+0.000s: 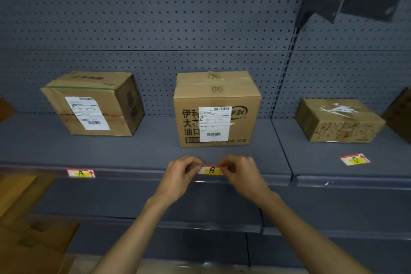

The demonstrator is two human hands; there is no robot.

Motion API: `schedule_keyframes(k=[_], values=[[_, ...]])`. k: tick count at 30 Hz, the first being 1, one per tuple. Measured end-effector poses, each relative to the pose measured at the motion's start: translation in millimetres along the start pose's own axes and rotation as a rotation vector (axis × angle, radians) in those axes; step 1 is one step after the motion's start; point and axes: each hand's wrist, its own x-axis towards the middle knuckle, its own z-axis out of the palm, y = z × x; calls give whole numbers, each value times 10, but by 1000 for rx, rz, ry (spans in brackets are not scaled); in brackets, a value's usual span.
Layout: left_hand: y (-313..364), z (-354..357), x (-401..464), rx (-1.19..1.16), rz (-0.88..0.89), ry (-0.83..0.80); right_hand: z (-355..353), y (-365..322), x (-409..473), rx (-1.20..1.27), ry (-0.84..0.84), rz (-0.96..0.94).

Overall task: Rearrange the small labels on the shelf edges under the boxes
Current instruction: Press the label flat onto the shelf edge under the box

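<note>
On grey shelf edge [138,173] before pegboard [155,18], both hands [181,174] pinching B label [211,170].

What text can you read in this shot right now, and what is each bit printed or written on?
"A": label A on the shelf edge, left.
"B": label B, pinched by left hand and right hand.
"D", probably: third label, lying on the shelf.
"伊利", "大", "油": middle box, partly covered.
"122" in a circle: same box, top; uncertain.
Shipping stickers, left box print: too small to read.
</note>
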Motion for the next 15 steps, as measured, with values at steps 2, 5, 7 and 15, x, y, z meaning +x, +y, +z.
schedule_keyframes(k=[2,5,7,15], values=[[36,44,-26,31,-8,10,4,48,-24,5,-3,10],[99,74,-50,64,-34,17,25,98,-52,3,0,9],[127,71,-42,83,-50,23,57,105,-63,-5,14,-2],[1,119,-45,165,-45,-4,171,111,-35,-71,66,-16]])
